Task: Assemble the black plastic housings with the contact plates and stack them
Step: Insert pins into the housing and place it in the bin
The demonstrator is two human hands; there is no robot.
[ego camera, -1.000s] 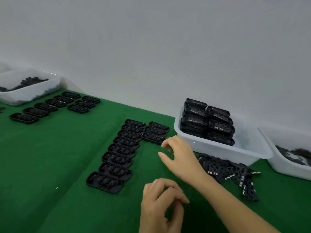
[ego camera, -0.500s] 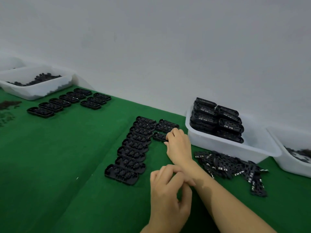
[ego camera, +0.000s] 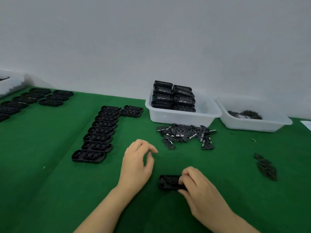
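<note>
Green felt is covering the table (ego camera: 50,190), keeping parts from sliding. Right hand (ego camera: 196,187) is gripping one housing (ego camera: 168,182) by its end, freshly pulled from the short row (ego camera: 132,111) ahead. Left hand (ego camera: 137,163) is hovering loosely curled, empty, with the contact plates (ego camera: 185,134) lying just beyond it.

The surface (ego camera: 42,190) is covered in soft, fuzzy green cloth that does not shine. The black housings (ego camera: 99,137) are hard plastic with a little shine. The white tubs (ego camera: 181,117) are smooth, milky plastic, and the wall (ego camera: 151,39) is plain and dull.
</note>
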